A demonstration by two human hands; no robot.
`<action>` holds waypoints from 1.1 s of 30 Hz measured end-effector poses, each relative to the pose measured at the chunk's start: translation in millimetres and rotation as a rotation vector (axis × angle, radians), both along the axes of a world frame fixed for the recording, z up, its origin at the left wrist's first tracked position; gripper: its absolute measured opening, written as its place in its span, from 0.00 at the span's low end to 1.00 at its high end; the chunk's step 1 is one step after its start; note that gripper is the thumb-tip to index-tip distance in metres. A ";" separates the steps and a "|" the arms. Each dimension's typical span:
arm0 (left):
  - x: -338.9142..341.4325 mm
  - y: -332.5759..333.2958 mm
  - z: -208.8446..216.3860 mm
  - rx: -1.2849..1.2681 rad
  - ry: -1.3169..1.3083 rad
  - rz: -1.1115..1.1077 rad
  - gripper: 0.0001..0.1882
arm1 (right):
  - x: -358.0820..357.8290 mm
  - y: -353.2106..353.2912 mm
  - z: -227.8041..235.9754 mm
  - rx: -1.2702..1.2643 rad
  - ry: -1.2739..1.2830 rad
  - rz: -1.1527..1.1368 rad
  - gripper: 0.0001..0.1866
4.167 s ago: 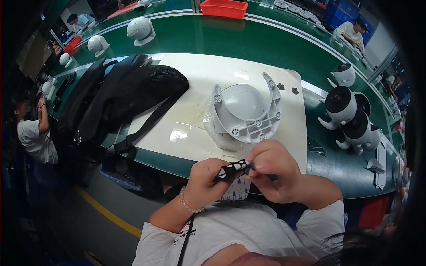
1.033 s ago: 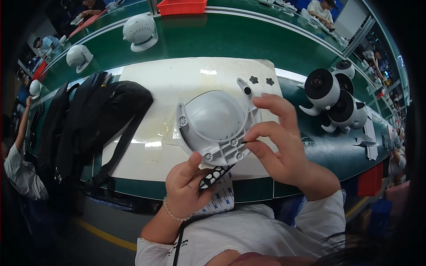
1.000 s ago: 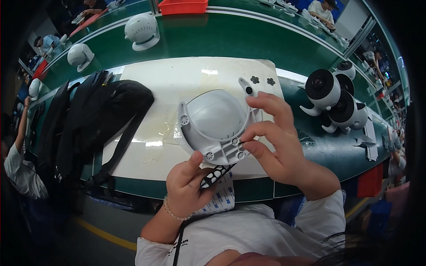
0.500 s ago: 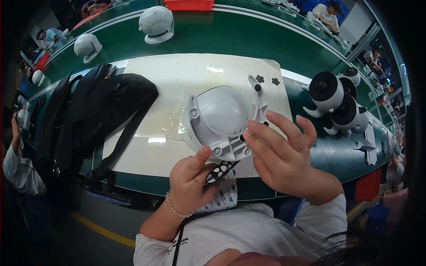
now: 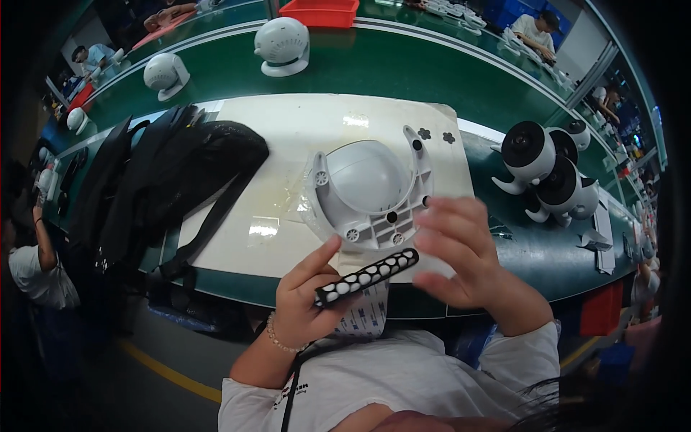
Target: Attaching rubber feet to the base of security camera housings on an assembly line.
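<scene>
My left hand (image 5: 306,302) grips a black strip with rows of white round spots (image 5: 368,276), tilted up toward the right. Fingers spread and slightly blurred, my right hand (image 5: 461,252) is open beside the strip's far end, near the lower right of a white plastic housing (image 5: 363,176). The housing has a smooth domed middle and a ribbed, curved rim with round recesses. Black round pads (image 5: 392,217) sit in the recesses along its right side; spoked recesses (image 5: 352,235) show at the left and bottom. A white sheet with blue print (image 5: 367,317) lies below the strip.
The housing rests on a cream board (image 5: 237,216) on the green table. Black bags (image 5: 165,173) lie left; white-and-black round devices (image 5: 536,155) cluster right. Two dark flower-shaped pieces (image 5: 437,136) lie at the board's far right. White devices (image 5: 282,47) and a red tray (image 5: 320,11) stand beyond.
My right hand has drawn back from the housing's rim toward the strip. My left hand has raised the strip into fuller view, its end now just below the housing. The view has shifted slightly.
</scene>
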State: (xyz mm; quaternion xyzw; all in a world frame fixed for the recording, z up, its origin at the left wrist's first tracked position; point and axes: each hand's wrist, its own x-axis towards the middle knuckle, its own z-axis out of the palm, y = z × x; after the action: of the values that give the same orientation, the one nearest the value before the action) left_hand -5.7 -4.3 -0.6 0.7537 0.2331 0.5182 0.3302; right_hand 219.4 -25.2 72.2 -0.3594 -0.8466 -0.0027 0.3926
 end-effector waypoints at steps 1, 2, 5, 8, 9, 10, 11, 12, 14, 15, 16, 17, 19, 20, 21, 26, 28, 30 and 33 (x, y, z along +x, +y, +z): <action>-0.4 -5.5 5.3 -0.100 -0.024 -0.005 0.11 | -1.4 0.3 1.4 -0.065 0.083 0.152 0.22; -4.8 -13.5 10.3 -0.337 -0.037 -0.047 0.12 | -6.5 -3.1 1.8 -0.128 0.093 0.185 0.23; -3.7 -15.9 11.2 -0.281 -0.121 -0.071 0.13 | -17.6 -11.9 -6.4 -0.236 0.164 0.247 0.22; -4.0 -19.2 11.1 -0.324 -0.113 -0.069 0.14 | -18.0 -16.6 -11.9 -0.559 0.360 0.169 0.20; -3.6 -20.5 10.8 -0.322 -0.110 -0.073 0.14 | -17.9 -17.6 -12.4 -0.556 0.363 0.166 0.20; -3.2 -21.7 10.3 -0.352 -0.147 -0.101 0.14 | -17.6 -18.5 -12.7 -0.557 0.397 0.175 0.20; -3.2 -23.1 9.8 -0.381 -0.185 -0.126 0.14 | -17.4 -19.1 -13.0 -0.557 0.430 0.188 0.21; -2.4 -24.5 8.1 -0.379 -0.183 -0.127 0.14 | -17.1 -19.5 -14.2 -0.555 0.432 0.188 0.21; -0.2 -27.0 3.3 -0.364 -0.244 -0.085 0.13 | -16.4 -20.0 -16.5 -0.585 0.496 0.177 0.20; -0.5 -28.1 2.1 -0.362 -0.243 -0.085 0.13 | -15.3 -18.7 -15.1 -0.583 0.496 0.177 0.20; -0.8 -29.2 1.2 -0.366 -0.239 -0.073 0.13 | -13.6 -15.8 -12.5 -0.448 0.387 0.155 0.17; -1.0 -29.6 0.7 -0.372 -0.235 -0.062 0.13 | -12.7 -14.2 -11.4 -0.315 0.278 0.132 0.14; 0.1 -30.0 3.1 -0.372 -0.221 -0.053 0.13 | -15.4 -17.2 -14.0 -0.296 0.310 0.114 0.12; 0.5 -30.3 4.1 -0.372 -0.208 -0.046 0.13 | -16.6 -18.7 -15.7 -0.277 0.341 0.094 0.10; 0.6 -29.9 4.1 -0.372 -0.208 -0.044 0.13 | -15.7 -19.3 -18.0 -0.277 0.341 0.095 0.10; 1.2 -29.1 8.2 -0.329 -0.164 -0.032 0.13 | -8.6 -17.2 -31.9 -0.209 0.352 0.260 0.12; 1.0 -28.3 2.9 -0.282 -0.142 -0.013 0.13 | -10.4 -13.3 -25.6 -0.141 0.404 0.253 0.13; 1.2 -26.6 1.8 -0.233 -0.103 -0.002 0.13 | -17.2 -11.4 -19.9 -0.096 0.509 0.242 0.16; 1.7 -26.2 7.2 -0.210 -0.049 0.014 0.13 | -19.6 -15.2 -14.3 -0.232 0.181 0.150 0.19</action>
State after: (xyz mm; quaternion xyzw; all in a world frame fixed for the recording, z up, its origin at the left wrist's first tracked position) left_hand -4.0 -30.5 6.6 0.7005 0.2834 0.5113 0.4093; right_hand 199.8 -40.4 58.0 -0.3370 -0.8268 0.1565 0.4222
